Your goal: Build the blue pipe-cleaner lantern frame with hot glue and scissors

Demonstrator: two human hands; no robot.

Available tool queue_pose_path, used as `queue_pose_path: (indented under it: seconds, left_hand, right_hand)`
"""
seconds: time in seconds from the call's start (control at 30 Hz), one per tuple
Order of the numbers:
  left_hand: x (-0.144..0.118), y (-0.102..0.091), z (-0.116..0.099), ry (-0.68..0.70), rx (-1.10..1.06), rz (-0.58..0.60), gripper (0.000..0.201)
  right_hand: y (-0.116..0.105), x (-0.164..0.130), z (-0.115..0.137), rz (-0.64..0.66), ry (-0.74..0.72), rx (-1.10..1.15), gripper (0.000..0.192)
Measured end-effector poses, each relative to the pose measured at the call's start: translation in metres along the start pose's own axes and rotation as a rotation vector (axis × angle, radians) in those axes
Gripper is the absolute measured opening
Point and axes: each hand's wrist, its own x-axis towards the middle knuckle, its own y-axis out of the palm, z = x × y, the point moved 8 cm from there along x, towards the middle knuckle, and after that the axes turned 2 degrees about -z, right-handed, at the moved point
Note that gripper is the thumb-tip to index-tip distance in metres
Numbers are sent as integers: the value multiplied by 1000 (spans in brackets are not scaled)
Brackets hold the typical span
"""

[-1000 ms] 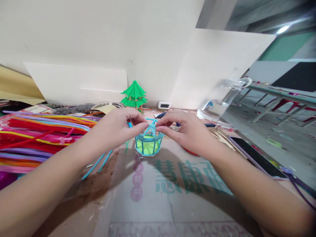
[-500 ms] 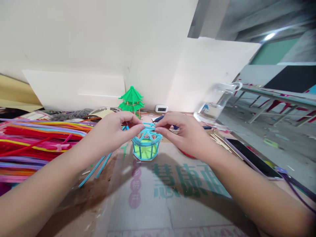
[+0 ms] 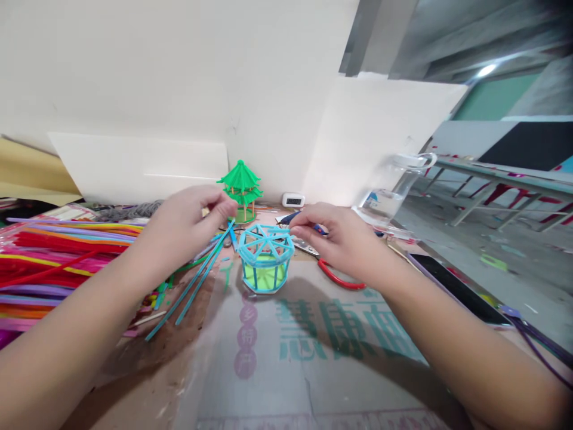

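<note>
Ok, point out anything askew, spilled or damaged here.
A yellow-green piece lying on the floor to the right stands out, as if dropped. The clear bottle leans in the picture, though that may be lens distortion. The blue frame stands upright, with no visible damage.

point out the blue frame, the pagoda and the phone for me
Blue frame (image 3: pixel 265 261), head view: front of its upper rim.
Pagoda (image 3: pixel 242 194), head view: its lower green roof.
Phone (image 3: pixel 455 288), head view: middle of its dark screen.

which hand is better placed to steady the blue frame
Probably the right hand: its fingertips are at the rim of the blue frame, while the left hand is apart from it, near blue strips.
</note>
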Motion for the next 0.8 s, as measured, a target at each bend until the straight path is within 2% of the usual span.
queue_pose_path:
  seconds: [0.07,0.1,0.17,0.2,0.23,0.3,0.4,0.47,0.57,0.8]
  left_hand:
    - [4,-11,11,-4,183,-57,49]
    - [5,-15,15,4,234,-81,46]
    - [5,-18,22,34,221,-139,34]
    - [5,-16,25,47,184,-137,39]
    - [5,-11,27,55,144,-108,43]
    - [4,4,27,65,69,23,35]
    - [0,26,14,137,-28,239,29]
    - [-2,34,4,194,-55,318,31]
    - [-3,40,-2,215,-82,349,34]
    - [-9,38,-10,195,-176,282,27]
  right_hand:
    - [4,0,-1,33,-13,-47,16]
    - [6,-1,-1,41,-26,-69,16]
    - [11,-2,1,42,-57,-89,13]
    - [14,-3,2,39,-67,-84,12]
    - [16,-4,2,37,-69,-73,12]
    - [20,-6,2,39,-67,-57,11]
    - [23,-8,3,39,-90,-86,12]
    - [25,-8,6,48,-129,-116,15]
    - [27,-9,10,52,-182,-143,16]
    - [27,-8,15,-19,-229,-164,12]
